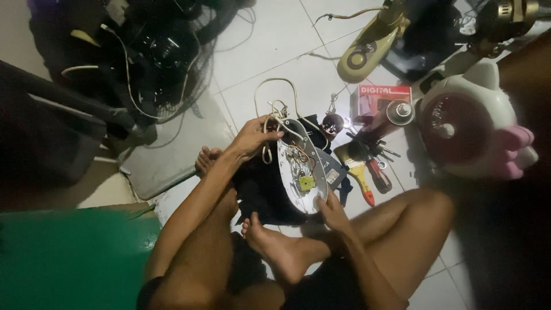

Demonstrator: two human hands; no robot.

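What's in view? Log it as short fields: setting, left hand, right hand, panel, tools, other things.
setting: person seated on white tile floor
left hand: grips top of panel, by white cord
right hand: holds panel's lower end
panel: white, oval, inside exposed, wires and yellow part showing
tools: brush, screwdriver beside panel
other things: red box, spray can, white-pink fan, black fan
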